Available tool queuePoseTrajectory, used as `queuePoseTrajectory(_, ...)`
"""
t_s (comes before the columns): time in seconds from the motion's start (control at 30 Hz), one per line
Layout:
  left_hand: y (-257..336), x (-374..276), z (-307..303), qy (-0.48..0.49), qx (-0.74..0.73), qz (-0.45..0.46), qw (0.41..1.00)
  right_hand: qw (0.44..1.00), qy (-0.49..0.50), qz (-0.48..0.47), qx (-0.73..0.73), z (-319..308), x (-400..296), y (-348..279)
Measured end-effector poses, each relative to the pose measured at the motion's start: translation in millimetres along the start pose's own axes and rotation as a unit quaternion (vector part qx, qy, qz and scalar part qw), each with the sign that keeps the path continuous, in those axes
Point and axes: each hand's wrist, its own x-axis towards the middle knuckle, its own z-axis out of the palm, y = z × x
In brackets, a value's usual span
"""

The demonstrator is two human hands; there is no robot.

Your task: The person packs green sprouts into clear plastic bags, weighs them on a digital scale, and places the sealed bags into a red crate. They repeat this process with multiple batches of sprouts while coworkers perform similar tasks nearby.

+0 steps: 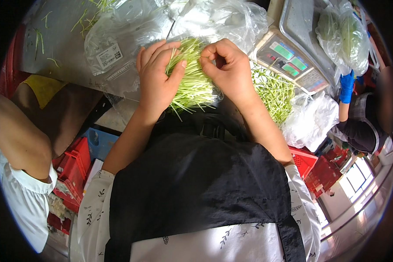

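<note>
A thick bundle of thin pale-green vegetable stems (195,78) lies at the table edge in front of my body. My left hand (159,72) rests on its left side, fingers over the top and thumb on the stems. At the bundle's upper right is my right hand (227,65), its thumb and index finger brought together; whether something thin is between them cannot be told. Clear plastic bags (216,23) lie beyond the hands, and a bag with a printed label (109,56) lies to the left. More loose green stems (271,93) are heaped right of my right forearm.
A digital scale (286,60) with a lit display stands at the right. Bagged vegetables (344,36) are on its far side, near a co-worker's blue-gloved hand (346,87). A white plastic bag (311,119) sits below the scale. Another person's arm (23,137) is at left, near red crates (73,167).
</note>
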Motion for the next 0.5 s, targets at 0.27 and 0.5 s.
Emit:
queuePoseTrajectory(0.27,1.3,0.2,0.6,0.001,-0.003,-0.008,1.0,0.999,0.016,-0.025,-0.041,0.8,-1.6,-0.7)
queuePoseTrajectory(0.5,1.9,0.0,1.3,0.006,0.001,-0.007,1.0,0.998,-0.019,0.043,0.039,0.0,-3.1,4.3)
